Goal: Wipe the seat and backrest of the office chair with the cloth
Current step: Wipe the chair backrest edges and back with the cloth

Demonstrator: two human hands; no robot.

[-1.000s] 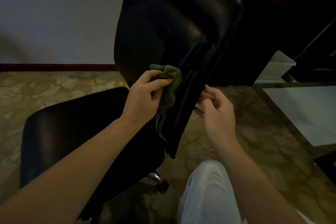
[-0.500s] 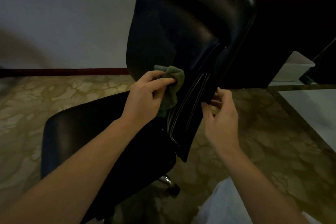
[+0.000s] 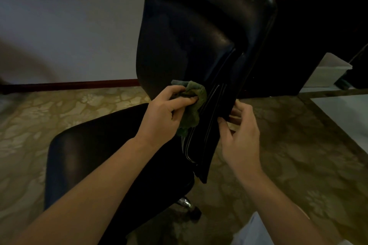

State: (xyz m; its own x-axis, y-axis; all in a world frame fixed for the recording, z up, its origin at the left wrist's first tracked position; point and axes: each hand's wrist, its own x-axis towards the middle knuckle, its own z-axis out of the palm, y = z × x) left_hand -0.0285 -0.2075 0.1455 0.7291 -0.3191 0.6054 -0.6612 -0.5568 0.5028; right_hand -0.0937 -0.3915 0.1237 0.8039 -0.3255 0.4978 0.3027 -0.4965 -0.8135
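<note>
Cloth [image 3: 194, 105]: green, nubby, crumpled into a loose wad. Held against lower front face of backrest [image 3: 189, 32], close to its side edge, above seat level. Gripped by left hand [image 3: 163, 117], fingers curled round the upper folds, a tail of fabric hanging below the knuckles.

Backrest: black, smooth leather-like skin with dull sheen, tall rounded shell seen nearly edge-on. Pale piping lines along the side seam; small scuff at top corner.

Right hand [image 3: 241, 137] at that side edge, thumb in front and fingers behind, pinching the rim just beside the cloth.

Seat [image 3: 95, 155]: black, glossy, rounded pad, lower left, touched by neither hand. Chrome column [image 3: 184, 202] and dark caster [image 3: 196, 213] beneath.

Floor [image 3: 298, 165]: tan, marbled pattern. Pale wall [image 3: 69, 36] with dark baseboard [image 3: 69, 84] behind. White rectangular bin [image 3: 328, 71] at right, well apart from the chair.
</note>
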